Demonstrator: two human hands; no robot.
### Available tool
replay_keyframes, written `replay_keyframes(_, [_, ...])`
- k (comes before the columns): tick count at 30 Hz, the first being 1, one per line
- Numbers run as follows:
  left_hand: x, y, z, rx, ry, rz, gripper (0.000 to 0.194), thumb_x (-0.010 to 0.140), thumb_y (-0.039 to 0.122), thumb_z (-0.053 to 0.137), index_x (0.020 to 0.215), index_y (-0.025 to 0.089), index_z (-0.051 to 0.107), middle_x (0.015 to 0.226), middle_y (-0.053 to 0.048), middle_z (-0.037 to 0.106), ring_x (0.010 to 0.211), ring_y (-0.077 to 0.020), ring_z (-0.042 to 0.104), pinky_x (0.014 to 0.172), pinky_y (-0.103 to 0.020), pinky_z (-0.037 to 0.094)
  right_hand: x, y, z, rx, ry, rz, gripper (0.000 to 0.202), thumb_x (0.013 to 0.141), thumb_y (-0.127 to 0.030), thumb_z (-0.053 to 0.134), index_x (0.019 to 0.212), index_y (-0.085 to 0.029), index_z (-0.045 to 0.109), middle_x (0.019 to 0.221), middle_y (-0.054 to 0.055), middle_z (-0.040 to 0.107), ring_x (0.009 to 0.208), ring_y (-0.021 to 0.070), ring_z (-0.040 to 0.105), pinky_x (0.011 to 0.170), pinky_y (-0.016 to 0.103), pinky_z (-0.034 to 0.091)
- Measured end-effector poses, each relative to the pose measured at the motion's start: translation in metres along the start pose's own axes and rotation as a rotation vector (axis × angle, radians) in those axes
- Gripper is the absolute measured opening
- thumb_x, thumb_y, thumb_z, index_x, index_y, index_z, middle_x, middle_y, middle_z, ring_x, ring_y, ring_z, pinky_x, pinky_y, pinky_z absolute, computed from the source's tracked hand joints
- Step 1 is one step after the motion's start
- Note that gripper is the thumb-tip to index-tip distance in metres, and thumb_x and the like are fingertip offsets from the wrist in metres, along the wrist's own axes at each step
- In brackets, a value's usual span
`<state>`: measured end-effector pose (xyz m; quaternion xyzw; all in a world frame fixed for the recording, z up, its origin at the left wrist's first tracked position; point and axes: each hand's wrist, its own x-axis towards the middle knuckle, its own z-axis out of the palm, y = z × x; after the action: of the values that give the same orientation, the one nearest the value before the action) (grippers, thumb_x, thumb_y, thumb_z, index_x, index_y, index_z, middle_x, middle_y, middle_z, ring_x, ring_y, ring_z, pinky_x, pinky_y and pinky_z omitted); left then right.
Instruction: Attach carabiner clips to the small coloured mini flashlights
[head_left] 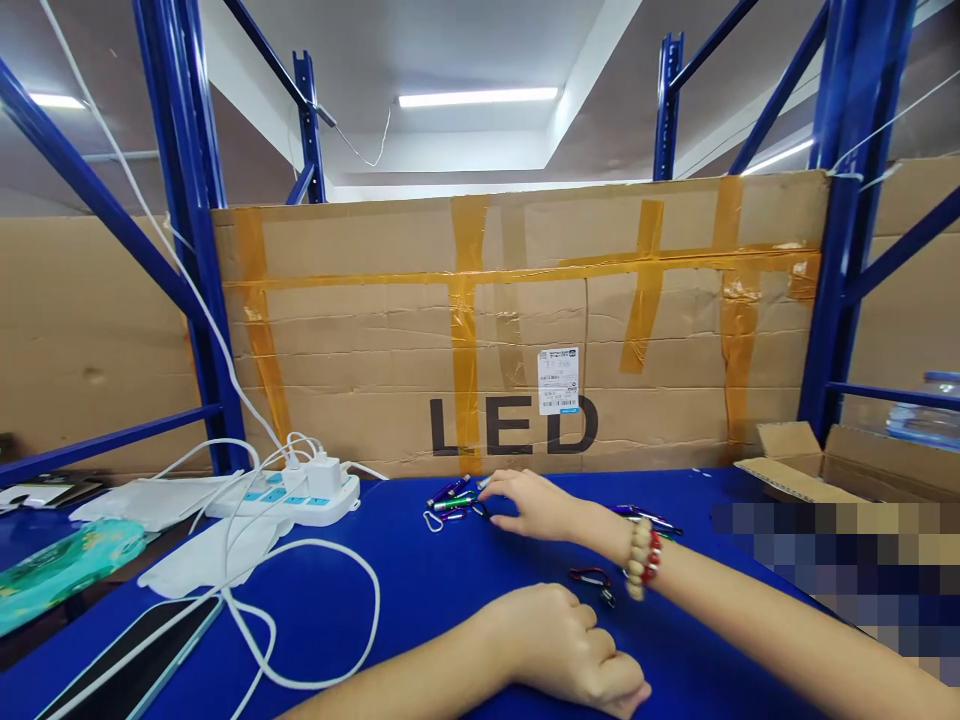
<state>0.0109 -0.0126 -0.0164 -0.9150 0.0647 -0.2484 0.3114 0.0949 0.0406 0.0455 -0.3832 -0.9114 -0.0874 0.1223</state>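
My right hand (534, 507) reaches across the blue table, fingers stretched out and thumb apart. Its fingertips are at the right edge of a small pile of shiny purple, blue and green metal pieces (454, 503), with a silver carabiner clip (433, 521) at the pile's near side. Whether the fingers touch a piece, I cannot tell. Closer to me, my left hand (574, 648) is closed in a fist, and what it may hold is hidden. A dark red carabiner (591, 576) with small metal parts lies between my arms. More purple metal pieces (652, 518) lie beyond my right wrist.
On the left are a white power strip (330, 500) with plugs, looping white cables (375, 600), a phone (142, 660), white sheets (217, 555) and a teal packet (71, 570). A large cardboard box (360, 370) stands behind. An opened carton (862, 460) is at right, between blue rack posts (832, 300).
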Motion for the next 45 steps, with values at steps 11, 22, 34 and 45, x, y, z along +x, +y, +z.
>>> replay_keyframes(11, [0.001,-0.001,-0.001,-0.034,-0.014,-0.038,0.037,0.083,0.030,0.042,0.049,0.019,0.049,0.038,0.004,0.054,0.034,-0.0113,0.051,0.031,-0.022,0.032,0.039,-0.002,0.031,-0.095,-0.043,0.078,0.015,0.078,-0.021,0.057,0.087,-0.017,0.068,0.096,0.009,0.064,0.094,0.0237,0.056,0.080,0.034,0.040])
replay_keyframes(22, [-0.004,-0.001,0.008,0.033,0.183,-0.071,0.033,0.079,0.027,0.045,0.047,0.019,0.046,0.034,0.006,0.048,0.029,-0.0104,0.045,0.028,-0.022,0.025,0.053,0.017,0.035,-0.125,-0.025,0.109,0.037,0.086,-0.010,0.037,0.119,-0.019,0.051,0.115,0.009,0.056,0.103,0.0182,0.053,0.085,0.028,0.040])
replay_keyframes(34, [-0.004,-0.009,-0.006,-0.126,0.127,-0.508,0.014,0.075,0.019,0.044,0.064,0.018,0.053,0.052,0.003,0.057,0.044,-0.0099,0.053,0.044,-0.021,0.037,0.041,0.036,0.024,0.012,0.120,0.131,0.017,0.083,-0.026,0.053,0.093,-0.018,0.064,0.086,0.007,0.067,0.083,0.0197,0.060,0.074,0.029,0.042])
replay_keyframes(45, [-0.010,-0.019,-0.002,-0.402,0.115,-1.271,0.029,0.078,0.025,0.049,0.106,0.021,0.043,0.102,-0.005,0.047,0.088,-0.0175,0.054,0.073,-0.029,0.047,-0.074,0.012,-0.017,0.601,0.313,0.218,0.022,0.078,-0.032,0.055,0.090,-0.016,0.065,0.070,0.002,0.064,0.062,0.0112,0.056,0.056,0.021,0.044])
